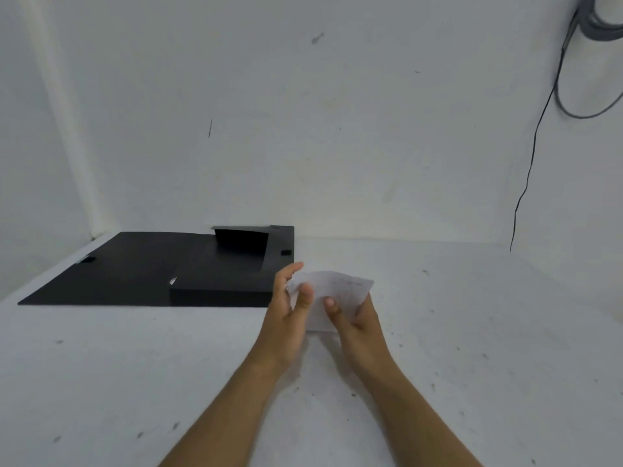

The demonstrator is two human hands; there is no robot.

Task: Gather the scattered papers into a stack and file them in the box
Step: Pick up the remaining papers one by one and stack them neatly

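Observation:
A small bundle of white papers (337, 288) is held upright above the white table between both hands. My left hand (286, 318) grips its left edge with the thumb in front. My right hand (355, 318) holds its lower right side, thumb pressed on the front. The black file box (222, 274) lies open on the table to the left of my hands, its lid (111, 274) spread flat to the left and its inner flaps folded over the tray. A small white corner (173, 281) shows at the tray's left edge.
The white table (472, 332) meets white walls at the back and on both sides. A thin black cable (532, 156) hangs down the right wall, with grey cable loops (596, 25) at the top right corner.

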